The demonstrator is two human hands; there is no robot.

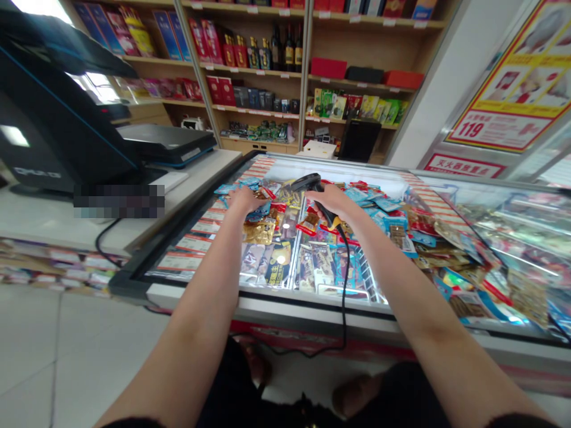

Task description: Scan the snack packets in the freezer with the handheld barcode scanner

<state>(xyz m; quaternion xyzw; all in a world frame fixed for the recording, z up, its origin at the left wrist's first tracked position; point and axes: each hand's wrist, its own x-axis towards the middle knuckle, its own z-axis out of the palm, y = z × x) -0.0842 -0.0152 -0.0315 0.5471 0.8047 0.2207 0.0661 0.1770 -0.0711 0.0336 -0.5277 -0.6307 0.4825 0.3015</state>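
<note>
Barcode scanner point(308, 181) clasped by the closed fingers of the right hand point(333, 202) over the freezer point(276, 306), left hand point(244, 199) down among blue packets point(225, 189), grip untellable; best held steady, squared to a label.

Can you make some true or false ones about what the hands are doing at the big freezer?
1. The right hand holds a black scanner. True.
2. The left hand holds a bottle. False: it is down on the packets in the freezer.
3. A black cable hangs from the scanner. True.
4. The till screen stands on the right. False: it stands on the counter to the left.
</note>
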